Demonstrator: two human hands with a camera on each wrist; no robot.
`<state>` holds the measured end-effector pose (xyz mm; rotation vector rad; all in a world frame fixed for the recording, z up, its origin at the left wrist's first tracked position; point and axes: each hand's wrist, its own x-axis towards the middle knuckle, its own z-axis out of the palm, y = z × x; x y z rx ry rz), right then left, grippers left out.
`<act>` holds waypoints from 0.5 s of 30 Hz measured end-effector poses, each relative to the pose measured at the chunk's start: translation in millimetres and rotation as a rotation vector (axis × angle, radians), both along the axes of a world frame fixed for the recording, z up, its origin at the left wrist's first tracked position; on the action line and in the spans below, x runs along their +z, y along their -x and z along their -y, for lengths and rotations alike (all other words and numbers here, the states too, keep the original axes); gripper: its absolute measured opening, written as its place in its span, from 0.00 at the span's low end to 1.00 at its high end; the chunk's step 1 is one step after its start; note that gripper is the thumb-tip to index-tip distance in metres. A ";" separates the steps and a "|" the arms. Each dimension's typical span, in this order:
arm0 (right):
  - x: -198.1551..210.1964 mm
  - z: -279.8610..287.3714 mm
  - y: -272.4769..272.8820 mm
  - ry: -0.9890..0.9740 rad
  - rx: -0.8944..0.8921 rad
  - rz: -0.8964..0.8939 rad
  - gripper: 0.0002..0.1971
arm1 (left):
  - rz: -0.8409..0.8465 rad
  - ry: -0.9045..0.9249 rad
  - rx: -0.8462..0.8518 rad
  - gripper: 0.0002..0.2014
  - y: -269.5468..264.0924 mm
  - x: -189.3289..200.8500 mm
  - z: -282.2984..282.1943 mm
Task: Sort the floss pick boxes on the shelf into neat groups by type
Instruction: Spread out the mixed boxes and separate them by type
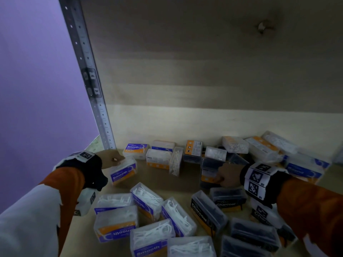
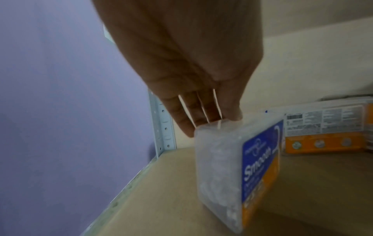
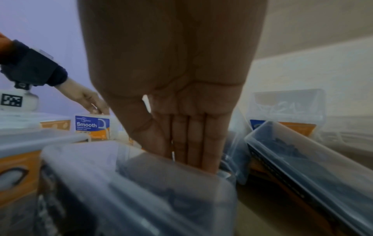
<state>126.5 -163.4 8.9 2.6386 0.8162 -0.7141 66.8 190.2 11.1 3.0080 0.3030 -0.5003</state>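
Observation:
Clear floss pick boxes lie jumbled on the wooden shelf [image 1: 163, 180]. White-pick Smooth boxes [image 1: 146, 203] cluster at the front left, and dark Charcoal boxes [image 1: 207, 210] sit at the front right. My left hand [image 1: 116, 160] pinches the top of one tilted Smooth box [image 1: 123, 172] near the shelf's left rear corner; in the left wrist view its fingers [image 2: 207, 115] reach down onto that box [image 2: 232, 167]. My right hand [image 1: 225, 176] rests on a Charcoal box with an orange label [image 1: 208, 178]. Its straight fingers [image 3: 193, 143] drop behind that box's far wall [image 3: 141, 183].
A perforated metal upright [image 1: 96, 93] and a purple wall [image 1: 37, 89] bound the left side. More Smooth boxes [image 1: 136, 149] stand along the back panel, and Round boxes [image 1: 304, 171] pile up at the right rear. Bare shelf shows mid-centre.

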 end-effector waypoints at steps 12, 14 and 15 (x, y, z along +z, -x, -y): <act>3.3 -0.8 -10.3 -0.061 0.060 0.027 0.17 | 0.023 -0.119 -0.031 0.28 -10.7 1.0 8.0; 2.2 -3.7 -10.3 -0.010 0.046 0.048 0.20 | 0.014 -0.148 -0.042 0.28 -11.7 0.7 7.5; 2.5 -4.9 -9.1 0.005 0.042 0.058 0.17 | 0.014 -0.159 -0.046 0.28 -12.6 1.1 7.9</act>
